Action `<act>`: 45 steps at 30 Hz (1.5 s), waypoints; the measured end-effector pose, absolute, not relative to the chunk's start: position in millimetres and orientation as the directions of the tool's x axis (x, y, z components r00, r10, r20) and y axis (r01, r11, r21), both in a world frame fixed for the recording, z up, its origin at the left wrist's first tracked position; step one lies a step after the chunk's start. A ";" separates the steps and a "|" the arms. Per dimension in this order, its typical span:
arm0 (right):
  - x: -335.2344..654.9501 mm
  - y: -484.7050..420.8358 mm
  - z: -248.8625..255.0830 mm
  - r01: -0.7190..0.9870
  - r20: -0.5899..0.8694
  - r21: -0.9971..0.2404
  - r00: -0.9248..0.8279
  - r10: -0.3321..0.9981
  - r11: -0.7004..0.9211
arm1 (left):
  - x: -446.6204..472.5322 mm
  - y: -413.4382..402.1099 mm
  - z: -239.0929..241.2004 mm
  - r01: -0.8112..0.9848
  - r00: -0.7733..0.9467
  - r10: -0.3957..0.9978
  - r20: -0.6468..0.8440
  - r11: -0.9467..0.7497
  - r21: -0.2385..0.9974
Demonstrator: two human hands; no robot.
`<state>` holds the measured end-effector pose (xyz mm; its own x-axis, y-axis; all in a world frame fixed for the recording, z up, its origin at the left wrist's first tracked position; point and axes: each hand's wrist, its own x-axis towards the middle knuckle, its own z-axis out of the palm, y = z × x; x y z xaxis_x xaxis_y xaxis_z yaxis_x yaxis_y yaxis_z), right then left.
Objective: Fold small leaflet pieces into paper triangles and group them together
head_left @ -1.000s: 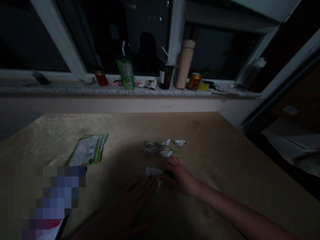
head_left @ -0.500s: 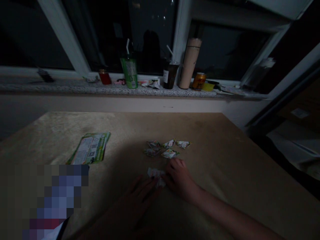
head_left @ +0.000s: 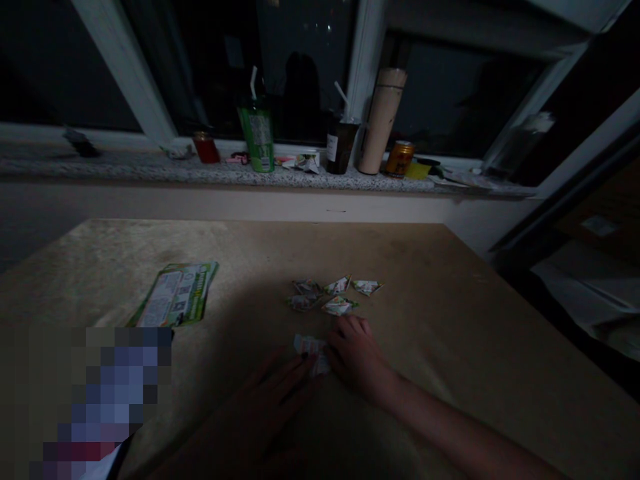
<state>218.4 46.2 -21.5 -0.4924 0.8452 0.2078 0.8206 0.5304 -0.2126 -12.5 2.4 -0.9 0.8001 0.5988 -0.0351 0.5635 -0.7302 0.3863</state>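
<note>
A small piece of printed paper (head_left: 304, 345), pale with faint print, lies on the table between my hands. My left hand (head_left: 277, 387) is dark in shadow, its fingers stretched out and their tips resting on the paper. At the paper's right edge, my right hand (head_left: 357, 353) has its fingers curled and closed on it; the fingertips are partly hidden. Just beyond the hands lie several small folded paper triangles (head_left: 340, 306), printed in white and green, grouped close together.
A green printed packet (head_left: 187, 293) lies on the table (head_left: 425, 280) at left, beside a pixelated patch. Along the granite windowsill (head_left: 165, 171) stand a green cup (head_left: 259, 137), a dark cup (head_left: 340, 147), a pink bottle (head_left: 383, 123), a golden can (head_left: 399, 160) and a red jar (head_left: 206, 149).
The view has tilted and shifted slightly. Both hands stay almost in place at the small paper, with little visible movement.
</note>
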 end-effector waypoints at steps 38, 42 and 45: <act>235.5 -5.4 -16.9 0.635 0.337 -0.213 -0.665 0.666 0.742 | -5.6 3.6 0.8 0.531 0.830 0.549 -0.095 -0.728 0.433; 236.7 -6.1 -17.8 0.636 0.308 -0.283 -0.648 0.697 0.717 | -8.5 5.5 4.6 0.541 0.826 0.548 -0.132 -0.706 0.457; 237.1 -4.9 -17.7 0.628 0.322 -0.307 -0.639 0.699 0.716 | -10.3 7.4 10.0 0.529 0.830 0.544 -0.126 -0.695 0.487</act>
<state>237.1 -4.9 -17.7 -0.6389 0.6985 0.3224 0.6276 0.7156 -0.3068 -10.3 7.4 10.0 0.8298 0.5437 -0.1258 0.5291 -0.6947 0.4874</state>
